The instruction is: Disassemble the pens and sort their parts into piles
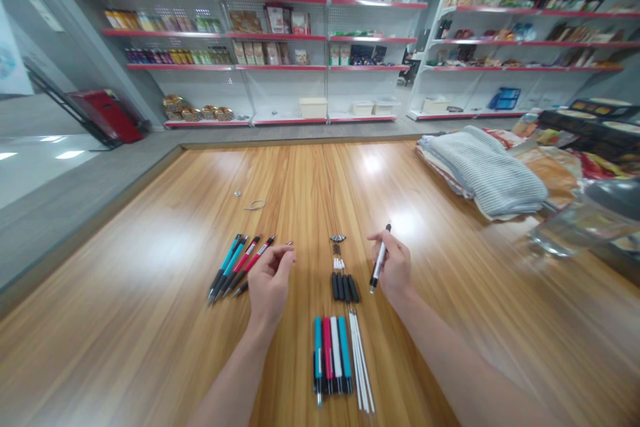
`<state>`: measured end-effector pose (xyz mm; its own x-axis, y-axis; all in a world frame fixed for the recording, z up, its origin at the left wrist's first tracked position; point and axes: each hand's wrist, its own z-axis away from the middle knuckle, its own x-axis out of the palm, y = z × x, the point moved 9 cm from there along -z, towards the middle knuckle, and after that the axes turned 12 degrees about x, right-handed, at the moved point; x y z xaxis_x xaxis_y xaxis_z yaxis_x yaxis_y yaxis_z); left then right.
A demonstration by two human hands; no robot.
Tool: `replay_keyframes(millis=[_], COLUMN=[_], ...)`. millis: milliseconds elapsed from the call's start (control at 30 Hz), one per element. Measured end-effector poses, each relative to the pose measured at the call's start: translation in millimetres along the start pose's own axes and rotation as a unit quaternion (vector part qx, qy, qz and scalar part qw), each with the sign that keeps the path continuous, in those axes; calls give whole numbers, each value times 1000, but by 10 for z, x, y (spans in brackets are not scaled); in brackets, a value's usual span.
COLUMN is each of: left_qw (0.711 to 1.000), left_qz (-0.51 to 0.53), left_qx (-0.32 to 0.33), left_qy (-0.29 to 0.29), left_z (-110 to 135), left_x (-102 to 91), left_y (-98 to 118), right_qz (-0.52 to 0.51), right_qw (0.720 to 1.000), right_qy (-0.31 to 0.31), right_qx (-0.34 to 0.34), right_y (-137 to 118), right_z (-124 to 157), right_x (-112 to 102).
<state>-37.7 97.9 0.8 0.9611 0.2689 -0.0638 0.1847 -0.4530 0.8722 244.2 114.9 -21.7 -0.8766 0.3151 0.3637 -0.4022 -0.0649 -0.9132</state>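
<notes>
Fingers of the left hand [270,280] are loosely bent, the thumb near the index finger; a pen [241,289] is partly hidden under them, and whether it is gripped cannot be judged from this view. By the right hand [397,267] the white pen [380,260] is pinched between thumb and fingers, while the index finger is pointed to nine o'clock.

At nine o'clock of the left hand, the slanted pens [245,257] could be rolled out of order if they are brushed by the knuckles. Between the hands, metal tips [338,238] and springs [337,249] could be scattered by a careless touch, being so small. The white pen could be dropped if its smooth barrel is pinched too lightly.

Blue and red plastic is seen in the slanted pens. At six o'clock of the springs, matte black sleeves [345,287], glossy coloured barrels [327,347] and thin, straight white refills [360,360] are laid on the wood-grained table [165,233]. At two o'clock of the right hand, striped soft cloth [485,160] is folded.
</notes>
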Motion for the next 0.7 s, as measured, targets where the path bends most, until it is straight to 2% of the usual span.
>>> replay_keyframes(millis=[100,167,267,400,533,700], left_qw=[998,986,954,921,909,894], left_qz=[-38,-75,-104,-126,-152,-237], left_qx=[42,117,223,275,302,321], left_qy=[-43,-97,-170,-247,-245,-204], left_z=[9,-7,0,39,35,-27], left_x=[146,326,562,721,659,526], left_y=[195,391,611,612,529,567], right_qz=[-45,-40,24,127,162,215], right_qw=[998,998,998,986,972,959], right_qy=[-32,-44,-53,-86,-142,-131], right_qx=[26,26,-15,-72,-90,-131], right_y=[79,88,7,-125,-183,-241], right_z=[101,161,250,369,425,397], right_x=[62,103,178,346,478,439])
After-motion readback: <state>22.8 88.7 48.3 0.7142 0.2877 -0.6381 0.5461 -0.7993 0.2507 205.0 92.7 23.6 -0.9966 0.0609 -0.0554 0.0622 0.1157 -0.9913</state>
